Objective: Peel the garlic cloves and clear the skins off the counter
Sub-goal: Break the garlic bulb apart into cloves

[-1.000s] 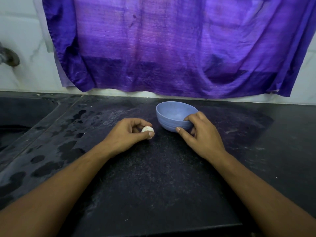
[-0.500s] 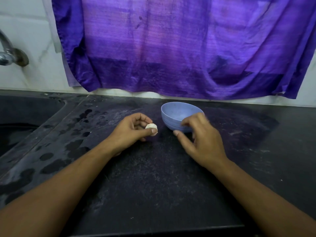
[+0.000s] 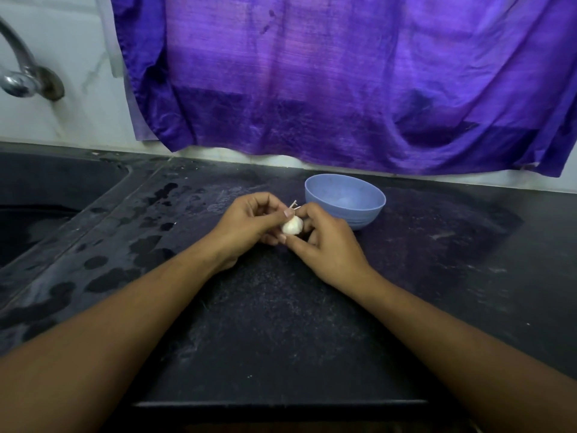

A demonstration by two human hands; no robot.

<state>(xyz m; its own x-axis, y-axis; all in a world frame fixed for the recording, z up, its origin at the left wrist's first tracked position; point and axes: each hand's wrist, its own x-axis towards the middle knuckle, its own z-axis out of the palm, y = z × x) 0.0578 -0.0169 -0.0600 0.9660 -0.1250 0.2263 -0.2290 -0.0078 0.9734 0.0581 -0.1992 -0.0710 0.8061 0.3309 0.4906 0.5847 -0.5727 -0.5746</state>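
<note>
**Obs.** The garlic (image 3: 292,227) was held above the counter (image 3: 281,323), just in front and to the left of the blue bowl (image 3: 370,214), touching neither. It was small and white with the skin on, and dry stalk wisps stuck up from its top. Whole small bulb or single clove: could not tell.

The left hand (image 3: 249,223) had its fingers curled round the garlic from the left, with the thumb tip pressed on its upper side. The right hand (image 3: 326,248) pinched it from the right, thumb along the underside and forefinger up by the stalk. Both hands were bare, no tool.

**Stage, as judged:** peeling was barely begun. No loose skin was seen on the counter and nothing recognisable in the bowl.

**Risks from here:**
1. The garlic was small and round, gripped only at the fingertips. A hard pull at the stalk could pop it free. It might then roll left toward the wet patches (image 3: 103,276) and the sink (image 3: 46,214).
2. Papery skin is light. Pieces torn off in mid-air would scatter, and any landing on the wet patches would likely stick and be harder to clear.
3. The counter was dark and speckled, so small pale flakes could be missed at clean-up.
4. The bowl sat close to the right knuckles, and a wide wrist swing could knock it.
5. A nail dug too deep would bruise the flesh.
</note>
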